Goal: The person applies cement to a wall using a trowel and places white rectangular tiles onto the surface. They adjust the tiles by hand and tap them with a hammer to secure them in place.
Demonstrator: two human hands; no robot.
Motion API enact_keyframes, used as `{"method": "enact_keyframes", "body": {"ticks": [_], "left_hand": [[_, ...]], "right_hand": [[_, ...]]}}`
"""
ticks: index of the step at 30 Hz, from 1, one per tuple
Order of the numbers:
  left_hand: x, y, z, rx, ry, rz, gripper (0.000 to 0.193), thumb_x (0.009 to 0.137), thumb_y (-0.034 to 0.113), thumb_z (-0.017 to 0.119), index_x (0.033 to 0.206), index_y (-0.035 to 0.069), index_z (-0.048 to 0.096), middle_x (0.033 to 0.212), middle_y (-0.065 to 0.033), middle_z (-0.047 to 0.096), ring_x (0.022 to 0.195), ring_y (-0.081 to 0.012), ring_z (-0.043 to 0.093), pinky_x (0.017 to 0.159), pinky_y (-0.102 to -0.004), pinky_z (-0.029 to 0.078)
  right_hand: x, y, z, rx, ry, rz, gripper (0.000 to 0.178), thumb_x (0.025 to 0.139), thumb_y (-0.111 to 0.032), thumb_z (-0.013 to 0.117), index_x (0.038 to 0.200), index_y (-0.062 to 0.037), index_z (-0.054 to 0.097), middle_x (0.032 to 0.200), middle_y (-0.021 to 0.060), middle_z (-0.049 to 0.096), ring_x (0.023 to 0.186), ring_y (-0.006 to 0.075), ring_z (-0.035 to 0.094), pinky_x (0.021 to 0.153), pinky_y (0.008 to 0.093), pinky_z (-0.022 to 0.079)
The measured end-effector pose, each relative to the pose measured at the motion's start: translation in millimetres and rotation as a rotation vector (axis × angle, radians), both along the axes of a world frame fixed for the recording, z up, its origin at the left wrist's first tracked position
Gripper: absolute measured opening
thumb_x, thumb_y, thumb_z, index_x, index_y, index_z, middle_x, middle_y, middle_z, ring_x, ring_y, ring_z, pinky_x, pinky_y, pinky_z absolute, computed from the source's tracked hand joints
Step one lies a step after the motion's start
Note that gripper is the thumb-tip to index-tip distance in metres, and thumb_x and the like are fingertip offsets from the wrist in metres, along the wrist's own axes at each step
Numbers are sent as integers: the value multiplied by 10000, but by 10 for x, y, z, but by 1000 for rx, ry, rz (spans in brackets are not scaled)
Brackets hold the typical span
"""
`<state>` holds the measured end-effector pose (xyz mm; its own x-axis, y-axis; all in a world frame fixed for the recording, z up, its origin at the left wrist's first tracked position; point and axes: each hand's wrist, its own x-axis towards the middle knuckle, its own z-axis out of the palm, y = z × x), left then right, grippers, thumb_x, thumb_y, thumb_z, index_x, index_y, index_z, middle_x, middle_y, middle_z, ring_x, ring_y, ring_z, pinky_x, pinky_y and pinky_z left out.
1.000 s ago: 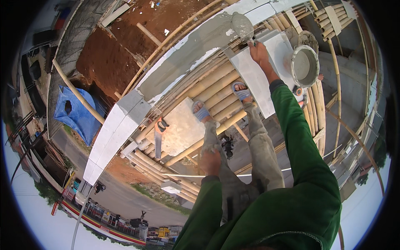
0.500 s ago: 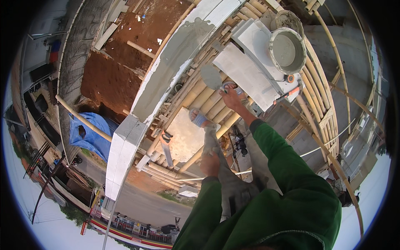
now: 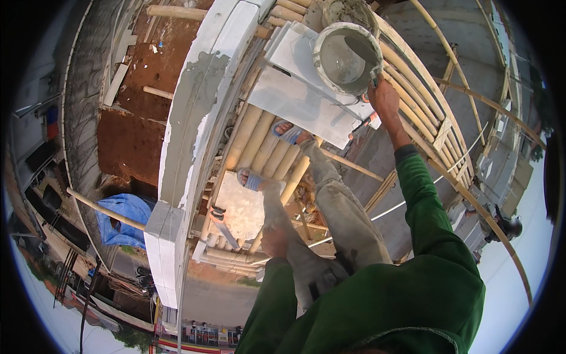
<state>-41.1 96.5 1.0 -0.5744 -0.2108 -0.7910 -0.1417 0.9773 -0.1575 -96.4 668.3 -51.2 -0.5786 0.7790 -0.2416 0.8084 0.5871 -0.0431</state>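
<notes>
The step in hand appears to be taking up wet mortar [image 3: 341, 64]: the right hand [image 3: 386, 97] is closed around the handle of a trowel [image 3: 375, 75] at the near right edge of the bucket [image 3: 317, 66], which stands by the pale slabs [image 3: 283, 94]. The next move seems to call for lifting a load clear of the rim without spilling. The left hand [image 3: 275, 242] rests on the left leg (whether its fingers hold anything, I cannot tell). The trowel's grip is covered by the fingers, and the dark shape inside the bucket could be its blade or shadow. A second mortar-crusted container [image 3: 359, 13] is partly hidden behind the bucket and cut off above.
</notes>
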Motion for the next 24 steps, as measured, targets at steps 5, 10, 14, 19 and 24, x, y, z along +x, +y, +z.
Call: {"method": "enact_keyframes", "body": {"ticks": [5,10,14,19,24], "left_hand": [[44,62,-11,-112,-6,-36,619,957,595,554,1263,76,699,1030,-251,750,974,-436,733,867,-533,581],[5,208,119,-97,6,58,620,961,569,562,1292,60,684,1048,-237,746,975,-418,735,912,-527,562],[22,147,83,-83,11,130,643,946,591,561,1229,28,689,1009,-248,742,942,-406,743,866,-518,576],[134,-21,66,-117,104,136,564,905,546,618,1114,31,714,911,-247,748,858,-409,753,803,-511,591],[-23,-137,196,-64,74,356,571,876,545,652,1140,43,717,958,-251,758,908,-418,754,833,-503,587]], "right_hand": [[-180,329,-379,-253,2,111,348,888,-243,675,1019,79,686,855,318,704,827,456,723,751,528,560],[-60,133,-10,-856,403,-685,311,975,-324,680,812,-76,586,592,-37,432,427,79,362,395,298,276],[-36,-221,183,-935,554,-705,229,979,-284,727,886,-124,592,582,-98,394,430,22,309,395,256,230],[-174,-1067,244,-887,487,-385,215,1010,-276,696,886,-119,619,592,-113,402,479,-7,326,425,215,221],[-296,-2949,-34,-1264,416,-261,300,989,-173,632,1237,-4,630,712,-72,489,579,13,408,489,221,327]]}}
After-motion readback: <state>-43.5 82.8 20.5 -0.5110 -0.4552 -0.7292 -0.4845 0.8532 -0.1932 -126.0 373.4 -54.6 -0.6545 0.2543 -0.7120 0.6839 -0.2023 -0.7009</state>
